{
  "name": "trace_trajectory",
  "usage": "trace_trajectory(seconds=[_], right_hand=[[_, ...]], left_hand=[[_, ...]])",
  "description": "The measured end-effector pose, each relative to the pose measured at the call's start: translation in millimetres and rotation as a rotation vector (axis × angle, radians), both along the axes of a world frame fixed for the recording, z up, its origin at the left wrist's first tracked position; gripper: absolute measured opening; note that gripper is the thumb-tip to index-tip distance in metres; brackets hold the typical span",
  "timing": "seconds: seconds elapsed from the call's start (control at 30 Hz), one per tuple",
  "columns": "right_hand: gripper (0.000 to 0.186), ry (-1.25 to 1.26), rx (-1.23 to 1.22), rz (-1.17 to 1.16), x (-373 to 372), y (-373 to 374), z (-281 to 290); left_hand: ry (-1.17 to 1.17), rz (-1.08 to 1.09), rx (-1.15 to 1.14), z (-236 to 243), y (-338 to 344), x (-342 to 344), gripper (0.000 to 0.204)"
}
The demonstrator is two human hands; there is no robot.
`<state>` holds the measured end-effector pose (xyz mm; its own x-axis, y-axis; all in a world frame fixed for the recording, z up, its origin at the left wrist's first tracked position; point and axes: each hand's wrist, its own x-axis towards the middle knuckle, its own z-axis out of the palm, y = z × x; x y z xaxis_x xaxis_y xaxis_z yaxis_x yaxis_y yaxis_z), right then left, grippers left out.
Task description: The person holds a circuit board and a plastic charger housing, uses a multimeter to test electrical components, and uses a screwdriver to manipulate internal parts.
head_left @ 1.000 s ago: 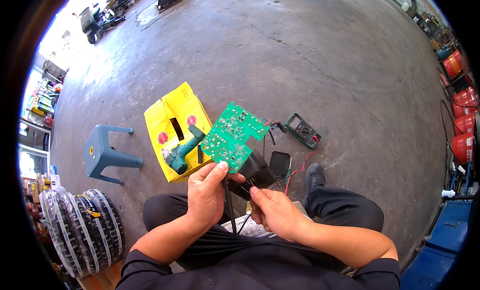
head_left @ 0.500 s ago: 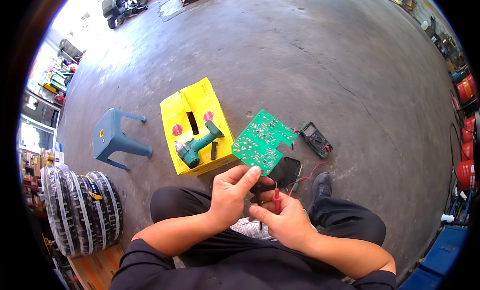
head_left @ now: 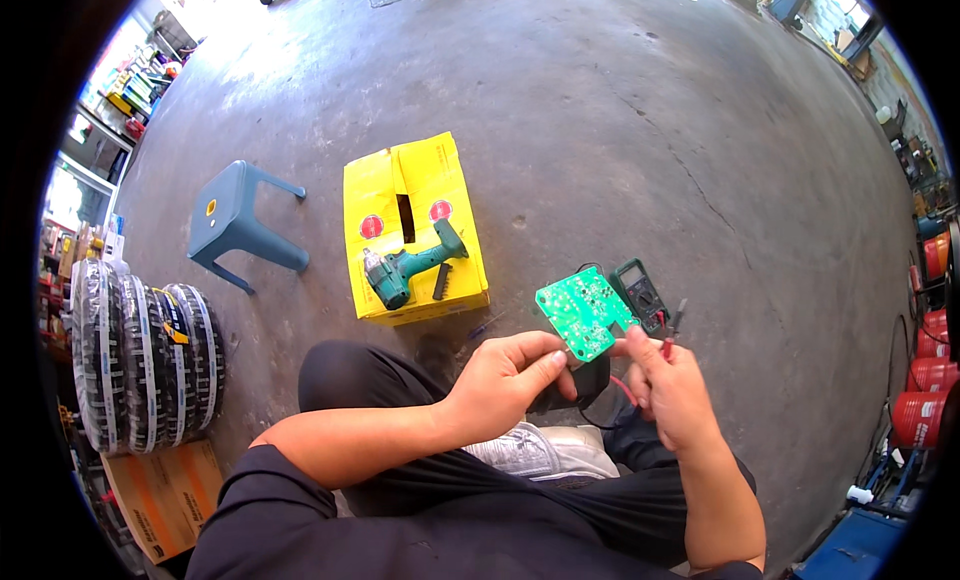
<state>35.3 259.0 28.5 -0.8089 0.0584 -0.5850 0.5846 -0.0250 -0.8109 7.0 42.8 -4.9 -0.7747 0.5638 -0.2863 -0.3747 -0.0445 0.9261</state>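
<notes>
My left hand [head_left: 520, 372] pinches the near edge of a green circuit board [head_left: 575, 310] between thumb and fingers, solder side up. Held in my right hand [head_left: 668, 392] are the multimeter's test probes [head_left: 672, 342], a red one and a dark one; its fingers touch or nearly touch the board's right corner. Just beyond the board lies a dark multimeter [head_left: 638, 292] on the floor. A black plastic case part [head_left: 585, 385] shows below the board, partly covered by my hands.
On a yellow carton [head_left: 420, 185] ahead left lie a teal power tool [head_left: 405, 270] and a small black strip [head_left: 441, 282]. A blue-grey stool [head_left: 235, 215] stands farther left. Wrapped tyres [head_left: 145, 360] are stacked at the left; red drums [head_left: 922, 418] line the right edge.
Both hands and the circuit board have shifted right. My right hand has moved from below the board to its right corner, carrying the probes. The view has turned slightly.
</notes>
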Motion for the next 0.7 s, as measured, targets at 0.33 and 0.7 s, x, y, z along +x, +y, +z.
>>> trace_trajectory(seconds=[0.33,0.7], right_hand=[[0.02,-0.163,-0.481,-0.204,1,-6,-11],[0.022,-0.038,-0.741,-0.229,13,5,-5]], left_hand=[[0.696,-0.076,-0.222,2,-3,4,0.024],[1.469,-0.062,0.175,5,-15,-5,0.036]])
